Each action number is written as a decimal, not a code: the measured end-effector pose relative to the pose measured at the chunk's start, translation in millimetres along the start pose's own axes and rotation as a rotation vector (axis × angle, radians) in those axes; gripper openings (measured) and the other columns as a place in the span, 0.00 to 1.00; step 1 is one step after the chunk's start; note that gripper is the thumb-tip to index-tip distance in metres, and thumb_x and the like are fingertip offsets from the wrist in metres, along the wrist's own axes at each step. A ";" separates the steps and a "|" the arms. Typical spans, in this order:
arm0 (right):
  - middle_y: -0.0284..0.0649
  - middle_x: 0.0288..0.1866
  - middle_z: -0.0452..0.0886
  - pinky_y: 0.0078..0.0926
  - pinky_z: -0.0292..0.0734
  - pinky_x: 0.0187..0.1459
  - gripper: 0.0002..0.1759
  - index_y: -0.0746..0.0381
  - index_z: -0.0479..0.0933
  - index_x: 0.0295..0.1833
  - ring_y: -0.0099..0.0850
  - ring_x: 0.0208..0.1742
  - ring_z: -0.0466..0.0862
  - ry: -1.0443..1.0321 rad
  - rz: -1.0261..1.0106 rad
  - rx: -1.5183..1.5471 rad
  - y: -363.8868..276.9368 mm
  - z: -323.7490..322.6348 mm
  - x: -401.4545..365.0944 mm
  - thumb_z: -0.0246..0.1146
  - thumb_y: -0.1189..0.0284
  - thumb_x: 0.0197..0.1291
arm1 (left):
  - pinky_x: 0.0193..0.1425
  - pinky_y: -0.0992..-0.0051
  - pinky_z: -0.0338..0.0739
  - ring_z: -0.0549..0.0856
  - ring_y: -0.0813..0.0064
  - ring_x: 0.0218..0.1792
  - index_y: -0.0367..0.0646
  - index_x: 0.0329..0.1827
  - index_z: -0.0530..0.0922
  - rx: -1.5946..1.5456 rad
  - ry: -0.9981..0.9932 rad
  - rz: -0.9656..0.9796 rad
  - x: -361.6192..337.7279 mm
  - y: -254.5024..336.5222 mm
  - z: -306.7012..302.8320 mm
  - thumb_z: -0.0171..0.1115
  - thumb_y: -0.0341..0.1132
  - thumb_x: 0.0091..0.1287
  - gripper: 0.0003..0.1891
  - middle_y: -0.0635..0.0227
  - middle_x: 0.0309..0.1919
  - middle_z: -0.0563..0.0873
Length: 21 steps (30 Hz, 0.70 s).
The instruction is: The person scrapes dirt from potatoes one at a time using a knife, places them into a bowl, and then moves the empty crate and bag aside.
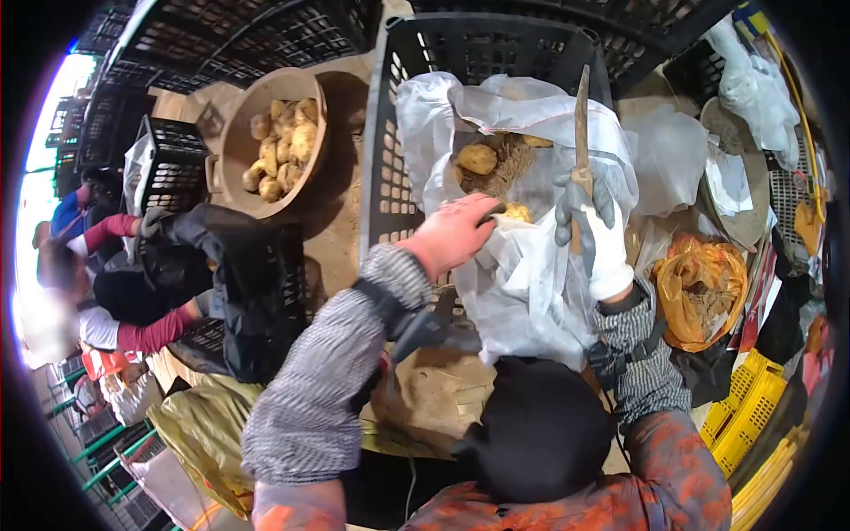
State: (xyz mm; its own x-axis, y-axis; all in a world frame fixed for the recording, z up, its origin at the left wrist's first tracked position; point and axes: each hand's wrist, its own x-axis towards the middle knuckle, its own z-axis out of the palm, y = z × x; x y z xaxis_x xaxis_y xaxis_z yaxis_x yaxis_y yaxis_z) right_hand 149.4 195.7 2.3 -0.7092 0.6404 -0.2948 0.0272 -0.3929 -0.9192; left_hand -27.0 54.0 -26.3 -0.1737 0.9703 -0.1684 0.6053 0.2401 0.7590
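Observation:
My left hand [456,232] reaches over the near side of a black plastic crate [376,190], fingers slightly bent and thumb apart. Just beyond its fingertips lies a cut-looking yellow potato piece [518,212]. My right hand [591,217], in a white glove with grey fingers, is closed around a long, narrow, rusty knife [582,124] pointing away from me. White plastic sheeting [531,292] lines the crate and hangs over its near edge. Inside it, a whole potato [477,159] rests on brown soil [513,168]. My left palm is hidden.
On the left stands a brown basin [232,168] of potatoes. An orange bag [699,292] holding soil sits at the right, near a yellow crate [739,407]. Another person [133,327] handles a black bag [252,274] at left. Black crates [239,40] stand behind.

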 end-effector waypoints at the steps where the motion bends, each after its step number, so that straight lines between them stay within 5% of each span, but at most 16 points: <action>1: 0.34 0.27 0.72 0.16 0.65 0.23 0.18 0.64 0.69 0.56 0.21 0.20 0.70 -0.001 0.006 0.040 -0.5 1.0 -0.9 0.55 0.70 0.61 | 0.58 0.65 0.70 0.76 0.55 0.54 0.38 0.53 0.74 0.006 0.002 -0.026 21.2 -16.9 25.6 0.52 0.33 0.64 0.16 0.55 0.50 0.78; 4: 0.35 0.28 0.73 0.16 0.65 0.25 0.23 0.66 0.69 0.55 0.21 0.21 0.70 -0.003 0.055 0.060 -11.2 7.3 -4.2 0.60 0.64 0.58 | 0.58 0.63 0.70 0.74 0.55 0.56 0.41 0.57 0.71 -0.027 0.025 -0.188 65.0 -36.6 82.7 0.55 0.38 0.63 0.20 0.54 0.52 0.76; 6: 0.35 0.28 0.73 0.17 0.66 0.25 0.23 0.66 0.70 0.55 0.20 0.22 0.70 0.023 0.065 0.086 -8.4 5.3 -2.3 0.60 0.64 0.58 | 0.59 0.61 0.68 0.73 0.56 0.58 0.44 0.61 0.66 0.279 -0.256 -0.446 73.8 -32.2 110.3 0.61 0.43 0.57 0.29 0.54 0.55 0.73; 11: 0.35 0.27 0.73 0.18 0.68 0.26 0.22 0.66 0.70 0.54 0.21 0.23 0.72 0.005 0.153 -0.013 -16.4 7.0 -1.8 0.60 0.61 0.60 | 0.60 0.60 0.67 0.72 0.56 0.59 0.46 0.63 0.64 0.280 -0.337 -0.510 63.5 -30.6 115.1 0.68 0.45 0.49 0.37 0.54 0.58 0.70; 15: 0.32 0.22 0.68 0.17 0.65 0.22 0.20 0.66 0.71 0.51 0.20 0.19 0.69 0.065 0.109 -0.007 -15.3 14.6 -1.7 0.53 0.59 0.68 | 0.60 0.64 0.69 0.74 0.59 0.59 0.39 0.65 0.61 0.047 -0.187 -0.471 46.9 -48.0 83.5 0.71 0.42 0.45 0.43 0.52 0.57 0.73; 17: 0.31 0.22 0.68 0.16 0.64 0.21 0.20 0.64 0.72 0.50 0.19 0.19 0.69 0.074 0.101 0.018 -16.2 14.1 -0.7 0.52 0.58 0.68 | 0.60 0.64 0.70 0.75 0.60 0.57 0.38 0.63 0.63 -0.467 0.048 -0.394 45.9 -45.5 52.6 0.76 0.40 0.40 0.45 0.53 0.55 0.74; 21: 0.34 0.28 0.73 0.16 0.69 0.27 0.18 0.64 0.72 0.51 0.19 0.24 0.73 -0.017 0.098 -0.003 -18.5 8.6 -2.6 0.56 0.60 0.65 | 0.59 0.69 0.72 0.77 0.67 0.55 0.36 0.61 0.66 -0.848 0.208 -0.359 23.9 -30.0 11.4 0.74 0.30 0.44 0.38 0.58 0.51 0.77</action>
State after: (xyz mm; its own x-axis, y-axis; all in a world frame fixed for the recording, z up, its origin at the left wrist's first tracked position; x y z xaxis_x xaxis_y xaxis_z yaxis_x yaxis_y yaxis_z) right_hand 144.7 195.7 22.3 -0.7146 0.5882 -0.3787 0.0992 -0.4507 -0.8872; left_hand -40.4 70.3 -60.3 -0.4242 0.7983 -0.4274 -0.2640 0.3425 0.9017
